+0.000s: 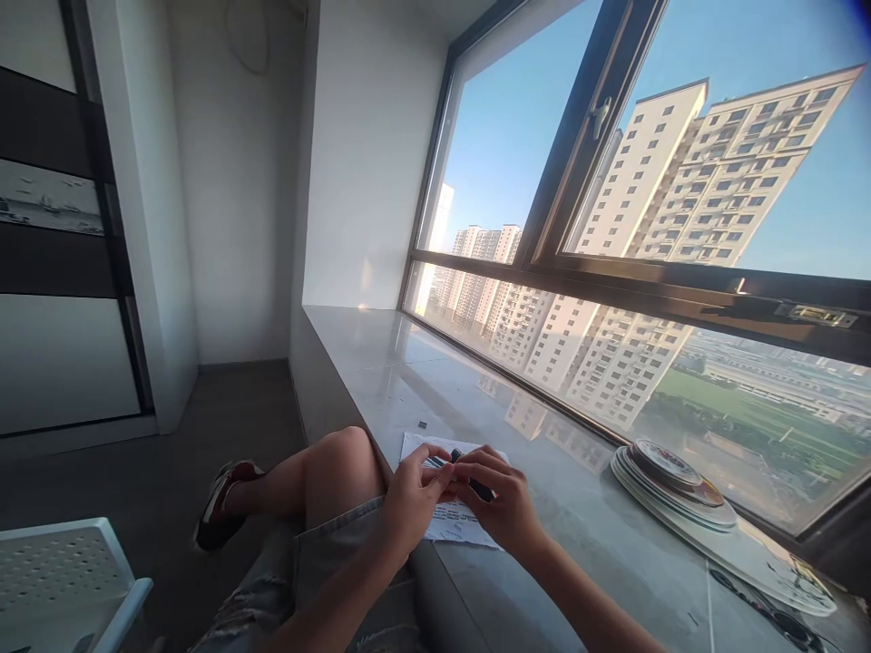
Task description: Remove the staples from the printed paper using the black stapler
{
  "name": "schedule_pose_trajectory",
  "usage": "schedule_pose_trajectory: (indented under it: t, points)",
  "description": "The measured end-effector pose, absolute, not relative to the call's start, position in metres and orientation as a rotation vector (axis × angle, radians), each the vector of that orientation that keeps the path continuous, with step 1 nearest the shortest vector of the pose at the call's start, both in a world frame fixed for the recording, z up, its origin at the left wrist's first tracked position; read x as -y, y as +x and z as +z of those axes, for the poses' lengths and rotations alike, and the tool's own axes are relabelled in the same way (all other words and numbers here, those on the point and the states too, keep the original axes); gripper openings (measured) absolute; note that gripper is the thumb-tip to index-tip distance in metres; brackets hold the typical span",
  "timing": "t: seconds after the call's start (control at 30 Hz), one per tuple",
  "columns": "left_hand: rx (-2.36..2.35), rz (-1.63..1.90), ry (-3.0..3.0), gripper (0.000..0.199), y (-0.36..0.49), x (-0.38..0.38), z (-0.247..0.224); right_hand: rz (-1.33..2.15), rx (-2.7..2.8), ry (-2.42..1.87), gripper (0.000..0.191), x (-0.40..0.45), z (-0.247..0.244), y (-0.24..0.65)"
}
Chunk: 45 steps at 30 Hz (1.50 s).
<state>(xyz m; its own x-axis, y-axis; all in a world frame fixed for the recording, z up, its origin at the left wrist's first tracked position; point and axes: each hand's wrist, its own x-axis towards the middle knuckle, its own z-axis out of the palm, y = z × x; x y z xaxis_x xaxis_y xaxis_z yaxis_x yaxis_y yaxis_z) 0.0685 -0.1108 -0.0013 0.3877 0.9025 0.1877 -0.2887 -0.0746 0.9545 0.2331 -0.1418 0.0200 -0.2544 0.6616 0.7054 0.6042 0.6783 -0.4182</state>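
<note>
My left hand [414, 497] and my right hand [502, 499] meet over a printed white sheet of paper [463, 531] on the window ledge. The fingers of both are pinched together, fingertip to fingertip. Whatever lies between them is too small or too hidden to make out. Behind and under the fingers, partly covered, a dark object [482, 491] shows near my right palm. A small dark piece [423, 424] lies on the ledge just beyond the paper.
Along the window, to the right, a stack of round plates or discs [673, 490] lies on the grey tiled ledge [381, 363]. Dark-handled scissors [782, 621] rest at the lower right. A white plastic basket [61, 571] stands at lower left, beside my bent leg [340, 472].
</note>
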Motion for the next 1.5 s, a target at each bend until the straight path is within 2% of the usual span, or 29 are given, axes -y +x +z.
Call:
schedule_pose_trajectory:
  t: [0.13,0.2,0.3,0.5,0.63,0.77,0.83,0.93,1.03,1.3,1.5]
  points:
    - [-0.873,1.255,1.696,0.031,0.064,0.062,0.001,0.013,1.769,-1.247,0.019,0.106,0.023,0.271]
    - [-1.165,1.162,1.98,0.025,0.066,0.024,-0.002,0.037,1.729,-1.438,0.018,0.075,0.015,0.297]
    - [-1.251,1.016,2.06,0.022,0.075,-0.028,-0.009,0.076,1.758,-1.676,0.019,0.027,-0.004,0.327]
    - [-1.295,0.893,2.077,0.015,0.091,-0.068,-0.028,0.116,1.771,-1.74,0.016,-0.018,-0.034,0.334]
    - [-1.294,0.961,2.027,0.015,0.088,-0.068,-0.032,0.147,1.706,-1.717,0.016,-0.019,-0.031,0.335]
    - [-1.248,1.15,1.887,0.01,0.076,-0.054,-0.037,0.137,1.557,-1.657,0.045,0.014,-0.018,0.326]
    - [-1.203,1.237,1.797,0.02,0.065,-0.04,-0.041,0.217,1.556,-1.532,0.057,0.046,-0.013,0.313]
    - [-1.134,1.314,1.718,0.036,0.047,-0.015,-0.045,0.255,1.636,-1.418,0.05,0.095,-0.014,0.29]
    - [-1.097,1.334,1.713,0.042,0.031,0.008,-0.041,0.145,1.743,-1.479,0.041,0.121,-0.023,0.276]
    - [-1.007,1.274,1.777,0.031,0.028,0.051,-0.014,0.068,1.884,-1.539,0.035,0.118,-0.044,0.273]
    - [-0.854,1.253,2.063,0.026,0.036,0.044,-0.026,0.121,1.91,-1.471,0.029,0.12,-0.04,0.27]
